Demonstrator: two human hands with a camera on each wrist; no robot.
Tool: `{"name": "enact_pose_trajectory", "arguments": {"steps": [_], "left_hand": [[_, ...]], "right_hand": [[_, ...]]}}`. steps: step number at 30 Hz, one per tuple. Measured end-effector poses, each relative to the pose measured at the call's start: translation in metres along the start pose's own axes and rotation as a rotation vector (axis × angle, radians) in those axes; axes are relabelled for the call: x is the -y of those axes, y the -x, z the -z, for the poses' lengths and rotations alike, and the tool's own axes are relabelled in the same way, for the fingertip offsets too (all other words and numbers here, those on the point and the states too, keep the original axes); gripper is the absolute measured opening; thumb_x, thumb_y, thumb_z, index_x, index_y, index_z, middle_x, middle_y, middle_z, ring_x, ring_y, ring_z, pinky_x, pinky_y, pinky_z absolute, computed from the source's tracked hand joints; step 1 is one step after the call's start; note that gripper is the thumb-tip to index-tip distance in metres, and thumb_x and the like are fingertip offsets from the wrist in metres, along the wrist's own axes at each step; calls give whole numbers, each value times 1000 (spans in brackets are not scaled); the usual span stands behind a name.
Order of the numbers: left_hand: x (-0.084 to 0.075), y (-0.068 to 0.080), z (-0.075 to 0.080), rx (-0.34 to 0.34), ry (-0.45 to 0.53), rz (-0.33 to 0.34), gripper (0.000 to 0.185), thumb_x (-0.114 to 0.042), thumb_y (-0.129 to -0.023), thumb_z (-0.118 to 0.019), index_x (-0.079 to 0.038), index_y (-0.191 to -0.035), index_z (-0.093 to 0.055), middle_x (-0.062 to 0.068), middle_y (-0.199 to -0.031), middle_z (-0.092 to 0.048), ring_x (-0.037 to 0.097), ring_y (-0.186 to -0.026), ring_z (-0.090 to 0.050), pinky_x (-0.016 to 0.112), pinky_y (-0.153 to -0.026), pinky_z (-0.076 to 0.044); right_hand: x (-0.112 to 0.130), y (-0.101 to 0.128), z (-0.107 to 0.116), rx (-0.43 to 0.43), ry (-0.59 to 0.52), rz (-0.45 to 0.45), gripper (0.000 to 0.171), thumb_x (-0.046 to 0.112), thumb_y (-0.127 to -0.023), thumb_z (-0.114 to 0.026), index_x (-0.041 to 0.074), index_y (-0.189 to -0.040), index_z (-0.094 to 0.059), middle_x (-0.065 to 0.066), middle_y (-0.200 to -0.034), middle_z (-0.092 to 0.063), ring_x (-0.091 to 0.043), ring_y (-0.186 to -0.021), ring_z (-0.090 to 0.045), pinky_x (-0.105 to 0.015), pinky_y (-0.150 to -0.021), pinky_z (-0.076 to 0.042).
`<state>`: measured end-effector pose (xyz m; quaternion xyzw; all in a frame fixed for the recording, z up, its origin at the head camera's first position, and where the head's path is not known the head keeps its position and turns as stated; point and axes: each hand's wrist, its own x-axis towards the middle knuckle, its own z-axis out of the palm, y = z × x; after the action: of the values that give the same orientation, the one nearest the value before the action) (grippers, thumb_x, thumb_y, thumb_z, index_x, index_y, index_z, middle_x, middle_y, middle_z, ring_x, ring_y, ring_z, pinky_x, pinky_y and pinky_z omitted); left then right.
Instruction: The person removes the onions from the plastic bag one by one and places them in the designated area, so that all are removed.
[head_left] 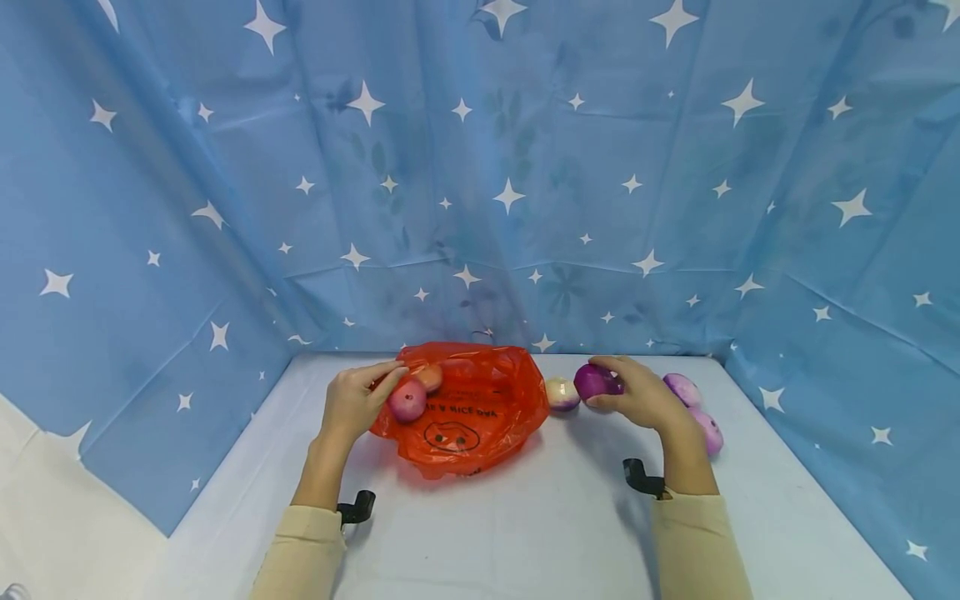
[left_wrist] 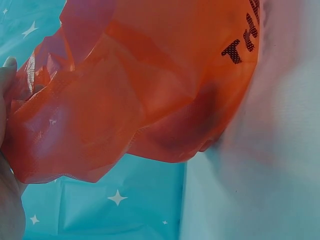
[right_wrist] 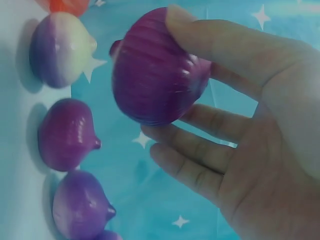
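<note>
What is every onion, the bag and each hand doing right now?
orange bag: open, edge held up, lying on the table.
pink onion: at the bag's mouth.
dark purple onion: held.
pale onion: resting on the table.
left hand: gripping the bag's edge.
right hand: holding the dark purple onion.

The light is bright and even, and it seems to come from above, because soft grey shadows lie on the white surface (head_left: 525, 517) just under the orange bag (head_left: 465, 408). The head view bends at its edges, so the star curtain (head_left: 525, 167) behind the bag looks curved. Both wrist views are soft and blurry up close, with a blue-green tint.
</note>
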<state>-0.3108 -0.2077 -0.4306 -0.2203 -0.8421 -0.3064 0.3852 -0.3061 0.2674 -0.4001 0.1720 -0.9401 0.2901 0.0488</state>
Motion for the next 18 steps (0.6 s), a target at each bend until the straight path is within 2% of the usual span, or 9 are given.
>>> {"name": "enact_pose_trajectory", "arguments": {"steps": [10,15,18], "left_hand": [[0,1,-1,3,-2,-2,21,-27,-90,-83,-19,-110,-84,3,-100,-82,26,-83,-79,45,-72,-62],[-1,1,0,5,3,1,21,-27,-90,-83,-18,-109,-84,3,-100,-82,26,-82,-78,44,-70,-62],[-2,0,0,1,-1,-7,21,-27,-90,-83,-18,-109,-84,4,-100,-82,26,-82,-78,45,-70,-62]], "right_hand": [[-16,9,10,22,24,-26,74,29,-85,-87,7,-148,-54,-22,-142,-60,-43,-128,-56,-62,-101,-54],[-22,14,16,65,4,-131,72,28,-84,-88,10,-146,-57,-21,-136,-63,-42,-123,-58,-58,-94,-57],[-26,17,18,65,37,-187,71,32,-83,-89,15,-145,-58,-19,-134,-64,-41,-121,-57,-55,-88,-58]]}}
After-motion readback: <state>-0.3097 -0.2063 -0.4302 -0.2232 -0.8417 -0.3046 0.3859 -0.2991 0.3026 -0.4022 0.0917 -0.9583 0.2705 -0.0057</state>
